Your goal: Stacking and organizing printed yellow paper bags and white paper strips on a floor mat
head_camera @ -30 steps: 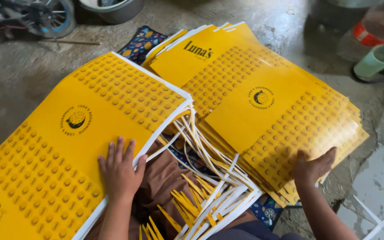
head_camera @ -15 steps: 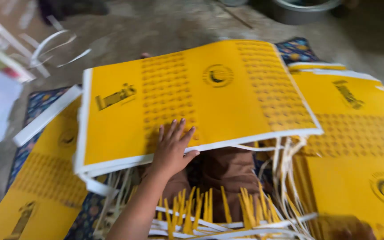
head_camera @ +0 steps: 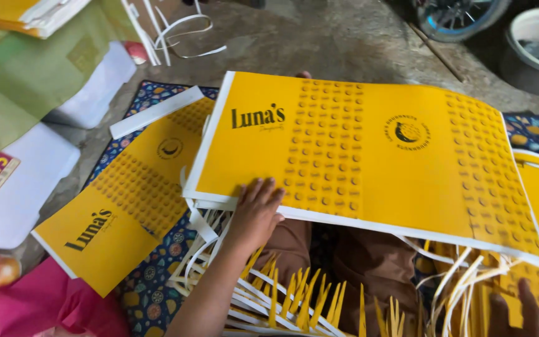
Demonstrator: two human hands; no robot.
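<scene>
rough concrete floor (head_camera: 344, 43), patterned mat (head_camera: 151, 293); left hand (head_camera: 256, 212) flat, fingers spread, on glossy yellow flattened bags (head_camera: 369, 150); right hand (head_camera: 534, 312) grip unclear.

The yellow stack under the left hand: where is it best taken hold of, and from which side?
Probably the near long edge of the yellow stack, from the person's side. That white-bordered edge overhangs the lap, free underneath, and the left hand already rests there.

A stack of flat yellow paper bags (head_camera: 369, 150) with white edges and dotted print sits tilted above a lap, white strap handles (head_camera: 463, 274) dangling from its lower edge.
</scene>
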